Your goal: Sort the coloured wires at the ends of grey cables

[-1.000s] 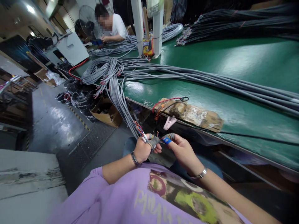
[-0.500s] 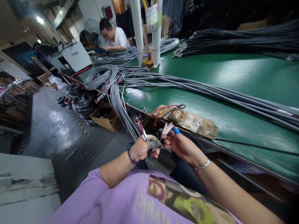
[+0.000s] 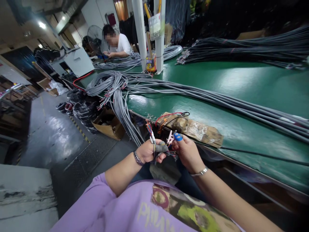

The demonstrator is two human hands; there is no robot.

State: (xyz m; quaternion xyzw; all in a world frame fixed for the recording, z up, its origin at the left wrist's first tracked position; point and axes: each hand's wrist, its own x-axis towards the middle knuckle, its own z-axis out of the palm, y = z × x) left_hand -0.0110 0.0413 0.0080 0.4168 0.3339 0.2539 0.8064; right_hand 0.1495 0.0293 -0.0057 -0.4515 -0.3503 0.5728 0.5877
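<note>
My left hand (image 3: 151,150), with grey covers on some fingers, is closed around grey cable ends. Stripped coloured wires (image 3: 149,126) with a white section below them stick up from this fist. More thin coloured wires (image 3: 172,153) poke out on its right side, towards the other hand. My right hand (image 3: 188,151) has blue tape on one fingertip, and its fingers are pinched together close to these wires. Between the two hands stands a small pinkish-white piece (image 3: 170,138) that looks like a clip. What the right fingertips hold is too small and covered to make out.
A green table (image 3: 241,80) carries long grey cables (image 3: 193,88) and a coil (image 3: 106,82). A taped cardboard piece (image 3: 200,129) with red and black leads lies at its edge. Below stands a cardboard box (image 3: 108,124). A person (image 3: 120,45) works beyond the post (image 3: 159,42).
My right hand has shifted slightly left and its fingers have turned. The pinkish-white piece has tilted more upright and sits closer to the left hand, which keeps its hold. The view has shifted slightly.
</note>
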